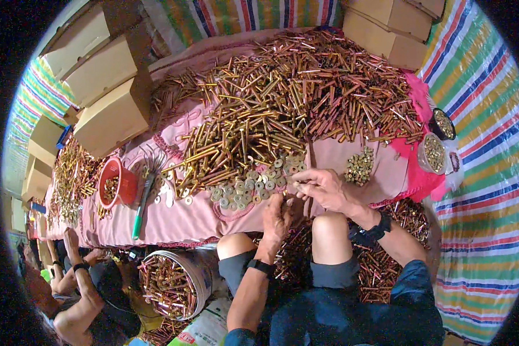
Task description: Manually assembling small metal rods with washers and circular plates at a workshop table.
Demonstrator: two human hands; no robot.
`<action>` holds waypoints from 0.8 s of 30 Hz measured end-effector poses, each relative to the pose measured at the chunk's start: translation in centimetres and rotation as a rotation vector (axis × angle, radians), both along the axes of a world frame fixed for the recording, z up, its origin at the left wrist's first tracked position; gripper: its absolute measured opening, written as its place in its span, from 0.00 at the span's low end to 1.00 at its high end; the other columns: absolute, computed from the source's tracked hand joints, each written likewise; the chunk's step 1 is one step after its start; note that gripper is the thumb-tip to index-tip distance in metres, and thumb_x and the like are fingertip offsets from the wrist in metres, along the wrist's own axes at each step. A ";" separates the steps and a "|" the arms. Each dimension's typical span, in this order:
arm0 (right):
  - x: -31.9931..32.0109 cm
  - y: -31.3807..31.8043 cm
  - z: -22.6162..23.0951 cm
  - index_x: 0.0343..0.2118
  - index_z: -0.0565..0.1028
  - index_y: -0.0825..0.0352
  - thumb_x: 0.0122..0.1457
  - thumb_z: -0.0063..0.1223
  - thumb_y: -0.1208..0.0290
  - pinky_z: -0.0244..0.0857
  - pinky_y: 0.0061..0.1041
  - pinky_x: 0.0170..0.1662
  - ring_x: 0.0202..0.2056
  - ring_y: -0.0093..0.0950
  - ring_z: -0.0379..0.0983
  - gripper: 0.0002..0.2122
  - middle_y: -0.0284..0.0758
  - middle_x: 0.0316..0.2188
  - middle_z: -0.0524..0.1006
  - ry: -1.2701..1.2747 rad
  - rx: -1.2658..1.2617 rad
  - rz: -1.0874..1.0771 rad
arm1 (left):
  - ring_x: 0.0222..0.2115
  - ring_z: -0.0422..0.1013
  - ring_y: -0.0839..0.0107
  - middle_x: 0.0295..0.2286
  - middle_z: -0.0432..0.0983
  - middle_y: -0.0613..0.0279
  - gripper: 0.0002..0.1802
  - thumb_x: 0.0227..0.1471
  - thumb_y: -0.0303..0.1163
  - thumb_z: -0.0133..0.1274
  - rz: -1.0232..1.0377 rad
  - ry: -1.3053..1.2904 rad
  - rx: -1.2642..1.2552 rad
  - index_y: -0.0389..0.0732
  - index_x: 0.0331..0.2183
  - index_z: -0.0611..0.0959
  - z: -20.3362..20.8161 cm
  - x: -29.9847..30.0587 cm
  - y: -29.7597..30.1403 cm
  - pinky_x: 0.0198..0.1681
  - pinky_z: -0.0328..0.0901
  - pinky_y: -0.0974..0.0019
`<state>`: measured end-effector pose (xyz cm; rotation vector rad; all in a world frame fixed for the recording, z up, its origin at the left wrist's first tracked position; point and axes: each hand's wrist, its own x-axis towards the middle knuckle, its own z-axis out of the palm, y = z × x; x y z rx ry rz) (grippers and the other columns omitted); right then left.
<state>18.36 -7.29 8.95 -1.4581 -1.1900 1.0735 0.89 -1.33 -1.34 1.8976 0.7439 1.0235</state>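
Your right hand is pinching a small washer; your left hand is curling loosely, its hold unclear, beside the washer pile.

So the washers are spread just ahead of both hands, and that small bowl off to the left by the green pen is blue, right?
Not quite. The head view shows the bowl is red, not blue. The rest holds: the washers lie just ahead of the left hand and right hand, and the bowl sits left by the green pen.

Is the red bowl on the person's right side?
No, the red bowl sits on the pink cloth far to the person's left.
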 end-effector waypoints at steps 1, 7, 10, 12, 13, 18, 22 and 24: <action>-0.3 0.3 -0.4 0.48 0.76 0.73 0.61 0.53 0.74 0.73 0.25 0.41 0.36 0.24 0.79 0.14 0.38 0.36 0.82 -0.042 0.011 0.003 | 0.24 0.67 0.53 0.23 0.66 0.50 0.06 0.55 0.21 0.53 -0.010 0.001 -0.018 0.36 0.30 0.71 0.2 -0.1 0.0 0.29 0.64 0.59; -1.6 1.2 -0.3 0.43 0.80 0.68 0.57 0.55 0.78 0.72 0.29 0.42 0.38 0.33 0.78 0.11 0.38 0.37 0.80 -0.472 0.164 0.080 | 0.24 0.68 0.53 0.24 0.67 0.50 0.07 0.53 0.19 0.52 -0.048 -0.005 -0.079 0.36 0.36 0.75 1.5 -0.2 -0.6 0.29 0.65 0.62; -2.0 1.5 -0.6 0.41 0.80 0.67 0.54 0.57 0.78 0.71 0.32 0.41 0.37 0.39 0.77 0.11 0.41 0.35 0.79 -0.521 0.330 0.078 | 0.24 0.67 0.51 0.25 0.67 0.49 0.10 0.50 0.16 0.50 -0.038 0.002 -0.012 0.36 0.37 0.75 0.7 -0.6 -0.1 0.28 0.64 0.60; -2.0 1.7 -0.9 0.40 0.80 0.67 0.54 0.59 0.77 0.71 0.31 0.39 0.36 0.38 0.77 0.10 0.40 0.34 0.79 -0.545 0.384 0.071 | 0.24 0.67 0.49 0.25 0.67 0.48 0.12 0.48 0.16 0.49 -0.041 0.012 -0.057 0.36 0.37 0.75 0.5 -0.5 -0.1 0.29 0.64 0.59; -1.8 1.6 -0.9 0.40 0.80 0.67 0.53 0.60 0.76 0.71 0.31 0.38 0.35 0.37 0.77 0.10 0.40 0.34 0.79 -0.550 0.381 0.064 | 0.25 0.67 0.48 0.25 0.67 0.48 0.12 0.47 0.17 0.50 -0.053 0.017 -0.107 0.36 0.37 0.75 0.5 -0.4 -0.3 0.29 0.64 0.58; -2.0 1.5 0.7 0.39 0.80 0.68 0.52 0.65 0.73 0.70 0.29 0.35 0.33 0.31 0.78 0.12 0.39 0.32 0.80 -0.403 0.152 0.056 | 0.26 0.68 0.51 0.25 0.69 0.50 0.12 0.44 0.20 0.49 -0.054 0.006 -0.061 0.36 0.36 0.75 -0.5 -0.6 -0.3 0.29 0.64 0.59; -2.5 1.0 1.5 0.39 0.79 0.69 0.54 0.65 0.71 0.71 0.29 0.35 0.33 0.30 0.78 0.11 0.39 0.33 0.80 -0.334 0.035 0.019 | 0.24 0.69 0.63 0.23 0.70 0.54 0.08 0.46 0.22 0.49 -0.056 -0.020 -0.024 0.37 0.33 0.75 -0.8 -0.4 0.0 0.28 0.63 0.64; -3.0 0.9 1.8 0.39 0.78 0.69 0.55 0.63 0.72 0.71 0.30 0.36 0.33 0.32 0.78 0.11 0.39 0.34 0.80 -0.386 0.101 0.008 | 0.24 0.70 0.61 0.24 0.70 0.52 0.08 0.46 0.21 0.49 -0.045 -0.018 -0.001 0.37 0.33 0.74 -1.2 -0.7 0.1 0.28 0.64 0.63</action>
